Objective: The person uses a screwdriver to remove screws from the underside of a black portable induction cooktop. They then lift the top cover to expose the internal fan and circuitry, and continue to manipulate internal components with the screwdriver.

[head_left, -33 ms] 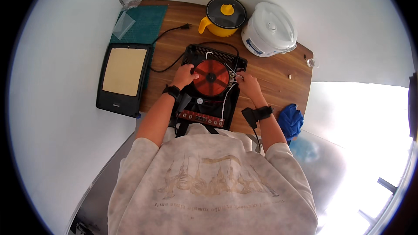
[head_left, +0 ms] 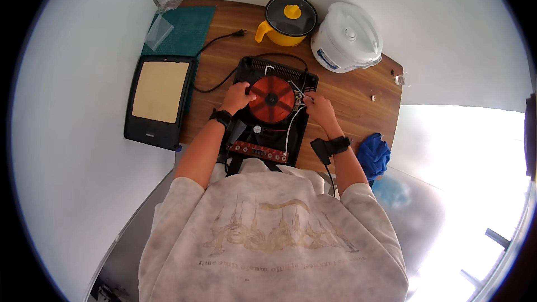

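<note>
An opened induction cooker base (head_left: 238, 126), a black casing, lies in front of me. Its round reddish copper coil (head_left: 283, 100) with dark radial bars sits in the middle. My left hand (head_left: 237, 98) is closed at the coil's left edge, thumb at the rim. On the other side, my right hand (head_left: 320, 108) has its fingertips pinched together over the circuit board (head_left: 298, 98), beside white wires (head_left: 290, 134). What these fingertips hold is too small to make out. A red control board (head_left: 260, 152) runs along the casing's near edge.
At left the cooker's detached top cover (head_left: 159, 92), with a beige sheet, overlaps a green mat (head_left: 193, 28). A power cord with plug (head_left: 239, 33) lies behind it. A yellow lidded pot (head_left: 285, 39) and white bucket (head_left: 347, 39) stand at the back. A blue cloth (head_left: 373, 155) lies at right.
</note>
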### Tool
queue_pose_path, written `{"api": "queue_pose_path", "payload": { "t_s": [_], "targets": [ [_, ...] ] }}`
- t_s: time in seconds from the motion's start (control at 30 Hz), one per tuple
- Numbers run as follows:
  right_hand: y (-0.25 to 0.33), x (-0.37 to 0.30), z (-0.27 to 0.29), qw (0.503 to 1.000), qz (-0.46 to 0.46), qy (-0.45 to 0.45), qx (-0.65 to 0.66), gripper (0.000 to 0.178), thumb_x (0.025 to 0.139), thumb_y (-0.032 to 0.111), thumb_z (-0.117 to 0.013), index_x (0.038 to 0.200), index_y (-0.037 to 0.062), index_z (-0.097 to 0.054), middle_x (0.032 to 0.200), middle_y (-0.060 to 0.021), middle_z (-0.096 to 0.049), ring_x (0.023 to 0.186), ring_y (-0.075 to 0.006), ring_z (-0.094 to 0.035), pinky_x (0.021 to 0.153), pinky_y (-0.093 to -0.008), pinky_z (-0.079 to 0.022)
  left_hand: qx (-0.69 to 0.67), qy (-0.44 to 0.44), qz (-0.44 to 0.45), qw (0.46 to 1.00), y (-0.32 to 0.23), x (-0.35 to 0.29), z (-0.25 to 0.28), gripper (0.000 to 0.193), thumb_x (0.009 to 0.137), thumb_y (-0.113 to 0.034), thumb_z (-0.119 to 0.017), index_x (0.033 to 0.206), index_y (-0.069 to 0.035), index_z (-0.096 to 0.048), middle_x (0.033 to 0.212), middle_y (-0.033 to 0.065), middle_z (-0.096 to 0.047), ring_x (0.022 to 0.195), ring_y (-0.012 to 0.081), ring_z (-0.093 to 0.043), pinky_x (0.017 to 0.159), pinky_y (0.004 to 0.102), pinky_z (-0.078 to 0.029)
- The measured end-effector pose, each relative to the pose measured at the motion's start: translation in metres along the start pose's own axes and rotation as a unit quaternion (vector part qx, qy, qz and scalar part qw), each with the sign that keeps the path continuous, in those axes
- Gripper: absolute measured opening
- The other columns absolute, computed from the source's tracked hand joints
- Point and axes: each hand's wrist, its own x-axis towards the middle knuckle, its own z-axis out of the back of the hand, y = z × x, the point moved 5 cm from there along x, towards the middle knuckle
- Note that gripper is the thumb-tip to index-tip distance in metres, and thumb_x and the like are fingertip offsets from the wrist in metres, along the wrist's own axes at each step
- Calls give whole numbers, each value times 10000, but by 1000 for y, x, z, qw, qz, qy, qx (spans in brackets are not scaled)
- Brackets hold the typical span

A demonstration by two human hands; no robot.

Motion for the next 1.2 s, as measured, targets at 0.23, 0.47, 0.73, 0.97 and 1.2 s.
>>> {"api": "queue_pose_path", "payload": {
  "t_s": [0.23, 0.47, 0.73, 0.97, 1.2],
  "targets": [
    [-4, -2, -4, 996, -24, 9, 87, 294, 963, 302, -548, 1102, 90, -696, 1027, -218, -711, 1016, -445, -642, 886, -530, -498, -8, -3, 11, 1000, 3, 1, -2, 518, 778, -310, -818, 1177, -22, -655, 1140, 210, -675, 1096, 397, -623, 917, 476, -506],
    [-15, 2, -10, 996, -20, -1, 86, 291, 954, 295, -550, 1108, 97, -697, 1022, -233, -706, 1026, -457, -638, 892, -531, -501, -3, 12, 25, 1000, -4, 2, 1, 508, 786, -293, -816, 1182, -17, -656, 1142, 209, -675, 1096, 396, -624, 916, 476, -506],
    [-9, 1, -12, 996, -38, 20, 74, 302, 952, 302, -544, 1125, 107, -698, 1068, -232, -702, 1059, -464, -626, 921, -532, -492, -10, 24, 39, 999, -6, 0, 5, 511, 790, -296, -815, 1186, -17, -655, 1166, 201, -675, 1111, 389, -623, 925, 470, -507],
    [-4, -4, -9, 997, -25, 5, 68, 290, 949, 294, -553, 1116, 109, -702, 1064, -229, -704, 1063, -459, -626, 923, -531, -490, 9, -40, -17, 999, -5, -4, 4, 475, 792, -281, -809, 1140, 7, -662, 1083, 220, -691, 1015, 408, -653, 868, 465, -521],
    [-4, -4, -6, 997, -28, 14, 66, 296, 948, 294, -558, 1137, 121, -706, 1060, -219, -709, 1051, -453, -633, 916, -525, -495, -5, -16, -8, 1000, -6, -2, 4, 472, 796, -289, -806, 1135, 7, -660, 1084, 221, -684, 1037, 414, -641, 887, 478, -511]
  ]
}}
